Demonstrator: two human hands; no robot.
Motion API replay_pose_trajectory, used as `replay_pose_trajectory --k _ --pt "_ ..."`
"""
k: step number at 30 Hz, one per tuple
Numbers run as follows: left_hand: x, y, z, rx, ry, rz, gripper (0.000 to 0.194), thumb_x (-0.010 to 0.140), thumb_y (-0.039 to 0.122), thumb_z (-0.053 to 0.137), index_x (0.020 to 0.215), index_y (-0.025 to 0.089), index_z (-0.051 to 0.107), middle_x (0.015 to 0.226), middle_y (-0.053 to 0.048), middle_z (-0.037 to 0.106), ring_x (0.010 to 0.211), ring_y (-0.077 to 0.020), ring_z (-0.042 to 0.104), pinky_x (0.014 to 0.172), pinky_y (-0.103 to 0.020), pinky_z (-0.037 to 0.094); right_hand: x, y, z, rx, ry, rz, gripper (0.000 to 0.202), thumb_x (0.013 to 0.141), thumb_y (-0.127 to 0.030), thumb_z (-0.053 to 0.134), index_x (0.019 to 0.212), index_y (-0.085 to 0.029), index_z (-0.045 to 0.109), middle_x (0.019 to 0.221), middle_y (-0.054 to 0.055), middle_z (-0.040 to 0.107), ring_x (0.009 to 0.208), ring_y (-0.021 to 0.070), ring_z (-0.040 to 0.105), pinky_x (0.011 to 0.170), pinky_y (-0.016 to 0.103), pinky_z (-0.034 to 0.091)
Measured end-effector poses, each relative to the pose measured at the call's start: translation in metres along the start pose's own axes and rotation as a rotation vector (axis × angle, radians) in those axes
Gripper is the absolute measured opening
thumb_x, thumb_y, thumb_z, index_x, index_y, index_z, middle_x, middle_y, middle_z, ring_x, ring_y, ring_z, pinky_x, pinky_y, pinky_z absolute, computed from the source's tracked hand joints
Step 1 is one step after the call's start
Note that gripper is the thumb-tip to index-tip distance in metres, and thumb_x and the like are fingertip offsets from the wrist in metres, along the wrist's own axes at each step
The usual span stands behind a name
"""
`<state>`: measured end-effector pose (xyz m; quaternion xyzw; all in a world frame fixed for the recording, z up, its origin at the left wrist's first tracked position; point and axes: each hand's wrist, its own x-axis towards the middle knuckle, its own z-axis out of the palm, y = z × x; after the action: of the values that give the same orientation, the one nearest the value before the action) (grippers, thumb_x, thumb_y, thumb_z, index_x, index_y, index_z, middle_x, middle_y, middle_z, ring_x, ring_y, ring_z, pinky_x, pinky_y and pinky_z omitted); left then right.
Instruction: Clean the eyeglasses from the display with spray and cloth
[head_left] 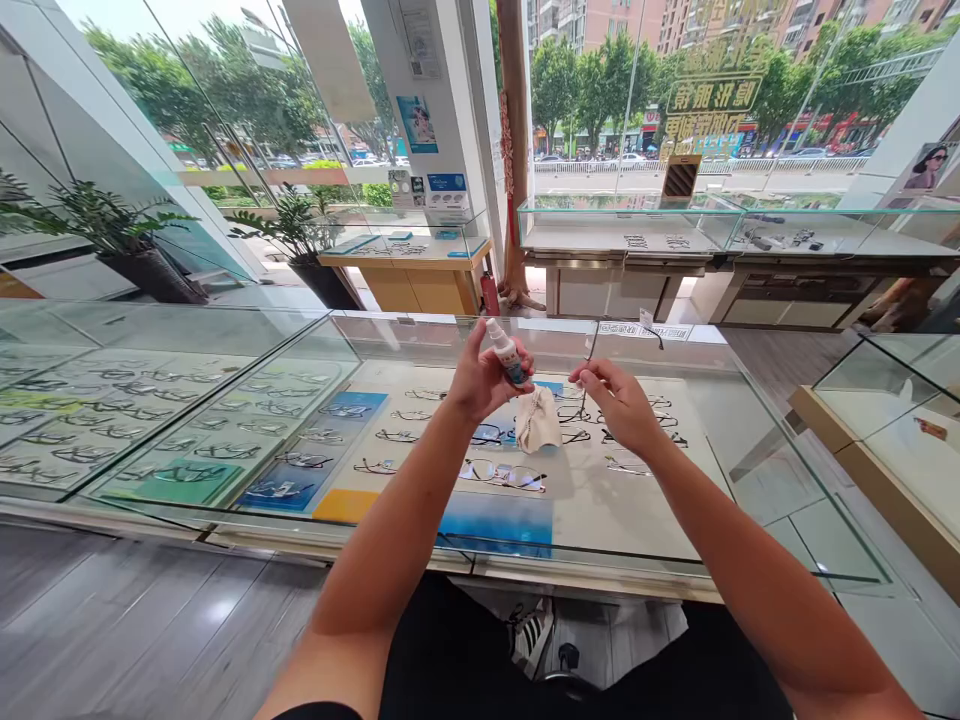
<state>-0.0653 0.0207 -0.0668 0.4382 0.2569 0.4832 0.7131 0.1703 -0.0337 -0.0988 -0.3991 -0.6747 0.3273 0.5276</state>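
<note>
My left hand point(484, 378) is wrapped round a small white spray bottle point(508, 353) with a blue label, tilted above the glass display case. Just below that hand is a beige cloth point(538, 420); whether the hand also grips it or it lies on the glass I cannot tell. To the right, my right hand point(613, 398) pinches a pair of thin dark-framed eyeglasses point(590, 350), held up with one temple reaching to the upper right. The lenses are hard to make out. Rows of eyeglasses point(501, 474) lie inside the case beneath both hands.
The glass display case point(637, 545) spans the front, with its edge close to my lap. More glasses fill the case section point(112, 400) at left. Another glass case point(885, 480) stands at right. Potted plants point(150, 270), further cases point(630, 225) and large windows are beyond.
</note>
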Motion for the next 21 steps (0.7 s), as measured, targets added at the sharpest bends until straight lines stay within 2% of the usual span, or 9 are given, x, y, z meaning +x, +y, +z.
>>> replay_pose_trajectory --k 3,7,13,21 --pt "-0.001 -0.009 0.008 0.053 -0.020 -0.042 0.068 0.080 0.086 0.071 0.074 0.018 0.068 0.077 -0.005 0.061 0.073 -0.0189 0.061 0.064 -0.032 0.058 -0.002 -0.002 0.004 0.041 -0.081 0.026 0.043 0.104 -0.066 0.061 0.096 -0.025 0.070 0.104 0.006 0.077 0.095 0.0227 0.064 0.092 0.040 0.050" --pt "0.000 -0.022 0.012 0.210 0.027 -0.004 0.065 0.072 0.084 0.075 0.078 0.020 0.066 0.081 -0.004 0.065 0.075 -0.0181 0.061 0.071 -0.032 0.058 -0.005 -0.003 0.008 0.114 -0.160 0.045 0.039 0.104 -0.062 0.062 0.098 -0.025 0.070 0.105 0.005 0.075 0.098 0.0228 0.064 0.094 0.041 0.048" --pt "0.005 -0.042 0.015 0.394 0.104 0.053 0.055 0.078 0.075 0.066 0.080 0.020 0.064 0.079 0.000 0.058 0.070 -0.0154 0.055 0.071 -0.030 0.050 -0.008 -0.002 0.010 0.185 -0.215 0.067 0.042 0.105 -0.065 0.063 0.099 -0.025 0.073 0.099 0.004 0.071 0.096 0.0223 0.062 0.091 0.039 0.047" --pt "0.001 -0.043 0.018 0.410 0.042 0.121 0.052 0.085 0.072 0.063 0.082 0.020 0.063 0.078 0.000 0.056 0.069 -0.0154 0.051 0.070 -0.031 0.045 -0.008 -0.003 0.012 0.273 -0.257 0.077 0.046 0.102 -0.070 0.067 0.102 -0.025 0.076 0.104 0.005 0.074 0.099 0.0217 0.066 0.093 0.039 0.052"
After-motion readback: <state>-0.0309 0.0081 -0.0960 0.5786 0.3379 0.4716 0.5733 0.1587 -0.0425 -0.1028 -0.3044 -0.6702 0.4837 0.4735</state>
